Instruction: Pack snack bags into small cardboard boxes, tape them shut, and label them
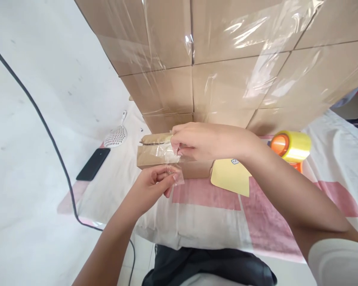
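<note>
A small cardboard box (pixel 150 155) lies on the cloth-covered surface, its upper flaps partly raised. A strip of clear tape (pixel 167 155) runs across its top and down the near side. My left hand (pixel 159 181) pinches the strip's loose end in front of the box. Above the box top is my right hand (pixel 187 140), its fingers curled at the tape near the flap; whether they grip anything is hidden. A yellow paper sheet (pixel 231 176) rests beside the box's right end, partly under my right forearm.
Stacked, plastic-wrapped cartons (pixel 226 85) rise behind the box. To the right sits a yellow tape roll (pixel 296 146) with an orange dispenser. A black phone (pixel 93 164) and a white perforated scoop (pixel 115 137) lie left. A black cable (pixel 44 123) hangs at the far left.
</note>
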Available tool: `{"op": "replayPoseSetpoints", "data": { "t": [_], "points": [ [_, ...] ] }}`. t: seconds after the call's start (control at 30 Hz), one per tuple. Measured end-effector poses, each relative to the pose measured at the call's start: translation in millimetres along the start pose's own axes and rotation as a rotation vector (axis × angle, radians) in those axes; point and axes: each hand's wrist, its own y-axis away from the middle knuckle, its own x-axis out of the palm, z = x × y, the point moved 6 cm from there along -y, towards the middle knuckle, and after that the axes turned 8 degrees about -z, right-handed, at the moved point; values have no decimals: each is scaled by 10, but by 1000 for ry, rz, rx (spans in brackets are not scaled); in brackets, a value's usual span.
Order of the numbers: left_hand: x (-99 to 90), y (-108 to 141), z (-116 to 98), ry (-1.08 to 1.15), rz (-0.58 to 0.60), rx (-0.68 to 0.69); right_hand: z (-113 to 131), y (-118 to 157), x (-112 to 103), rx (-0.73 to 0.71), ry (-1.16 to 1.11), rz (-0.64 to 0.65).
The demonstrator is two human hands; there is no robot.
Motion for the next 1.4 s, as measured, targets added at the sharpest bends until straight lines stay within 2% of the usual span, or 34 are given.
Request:
{"op": "replayPoseSetpoints", "data": {
  "t": [0.17, 0.3, 0.5, 0.6, 0.67, 0.8, 0.93, 1.03, 1.13, 1.27, 1.4],
  "points": [
    [-12, -41, -80, -20, -38, -14, -82, -22, -67, 134, -97, 99],
    [-5, -4, -161, -20, -80, -50, -98, -6, -101, 195, -59, 144],
    [26, 41, -231, 245, -230, -61, -92, 37, -195, 204, 28, 142],
    [70, -27, -274, 319, -308, -26, -191, -56, -216, 238, 81, 125],
    [75, -77, -302, 326, -387, -3, -285, -147, -185, 311, 110, 160],
    [104, -138, -319, 196, -444, -12, -375, -287, -98, 437, 147, 263],
    [89, -127, -305, -70, -515, -14, -355, -283, -61, 452, 180, 316],
    [72, -102, -297, -284, -578, 15, -359, -239, -65, 407, 155, 293],
    [88, -89, -291, -351, -587, 51, -439, -210, -93, 387, 112, 227],
    [153, -96, -292, -224, -531, 29, -565, -200, -108, 388, 5, 148],
    [115, -81, -269, -56, -647, -33, -469, -191, -125, 207, -217, 30]
  ]
}}
